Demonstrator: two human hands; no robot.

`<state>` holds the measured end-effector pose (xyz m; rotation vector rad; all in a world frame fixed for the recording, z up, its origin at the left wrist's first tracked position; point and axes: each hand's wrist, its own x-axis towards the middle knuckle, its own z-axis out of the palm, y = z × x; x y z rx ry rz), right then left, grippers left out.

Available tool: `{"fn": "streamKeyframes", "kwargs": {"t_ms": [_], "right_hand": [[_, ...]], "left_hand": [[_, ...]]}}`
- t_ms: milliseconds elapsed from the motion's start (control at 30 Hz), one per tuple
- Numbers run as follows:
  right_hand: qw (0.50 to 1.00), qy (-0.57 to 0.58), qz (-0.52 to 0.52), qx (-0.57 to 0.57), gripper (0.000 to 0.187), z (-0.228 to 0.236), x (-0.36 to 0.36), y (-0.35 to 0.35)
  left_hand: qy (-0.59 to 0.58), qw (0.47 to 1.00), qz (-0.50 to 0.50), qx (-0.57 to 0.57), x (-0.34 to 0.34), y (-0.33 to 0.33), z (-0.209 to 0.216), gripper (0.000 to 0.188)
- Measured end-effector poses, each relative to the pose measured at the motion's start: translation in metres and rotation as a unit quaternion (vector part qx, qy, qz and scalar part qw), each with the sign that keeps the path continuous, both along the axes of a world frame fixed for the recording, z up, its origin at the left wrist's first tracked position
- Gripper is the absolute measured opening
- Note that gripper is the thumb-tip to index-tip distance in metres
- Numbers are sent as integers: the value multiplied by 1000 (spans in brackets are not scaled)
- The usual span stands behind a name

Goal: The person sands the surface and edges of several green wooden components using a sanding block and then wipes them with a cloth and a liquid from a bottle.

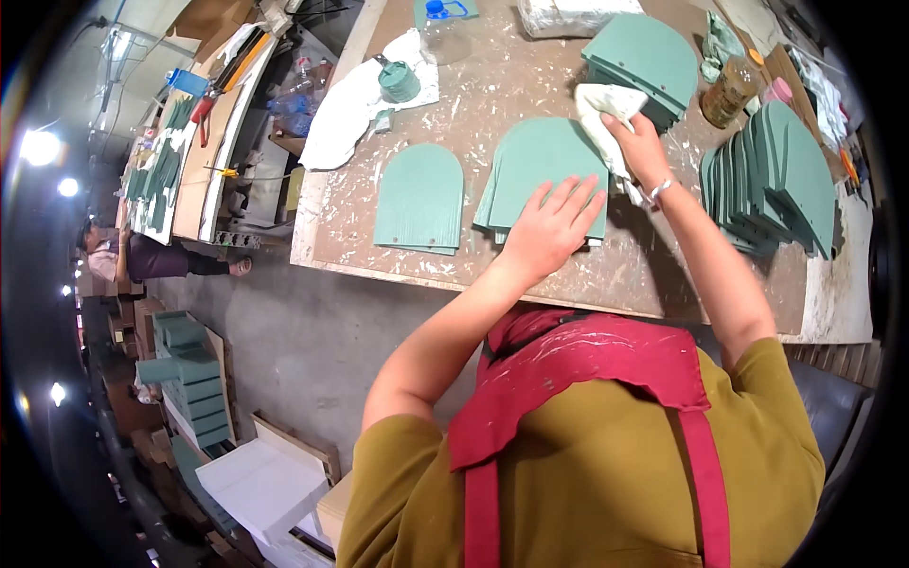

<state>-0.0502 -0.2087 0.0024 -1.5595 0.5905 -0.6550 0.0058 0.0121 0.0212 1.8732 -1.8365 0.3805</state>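
Observation:
My left hand [554, 227] lies flat with its fingers stretched out on a green round-topped panel [535, 156], the top one of a small, slightly fanned pile near the table's front edge. My right hand [639, 147] is closed on a white cloth [606, 109], which drapes over the panel's upper right edge. To the left of the pile lies another green round-topped panel [418, 194], with at least one more under it. Beyond my right hand stands a stack of green panels [644, 62]. Farther right, several more green panels [772, 180] lean together upright.
On the paint-spotted table [360, 232] are a white rag [346, 109] with a small green paint pot [399, 81], a blue-capped clear bottle [443, 33] and a jar of brownish liquid [731, 90]. A person [156, 257] is at another bench on the left. Green boxes [194, 379] stand lower left.

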Motion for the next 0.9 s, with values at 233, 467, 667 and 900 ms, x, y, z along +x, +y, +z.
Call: {"fn": "streamKeyframes", "kwargs": {"t_ms": [233,467,667,900], "right_hand": [[983,-78,-99,133,33,34,-33,9],[960,-37,36,-276,21,60,3,73],[864,62,119,-486,30,4,65,88],[844,76,224,-482,21,15,77,122]], "left_hand": [[760,556,121,-314,29,22,61,42],[880,426,78,-192,20,45,-3,42],[914,369,47,-160,22,50,-14,50],[924,335,66,-172,28,46,-22,52]]}}
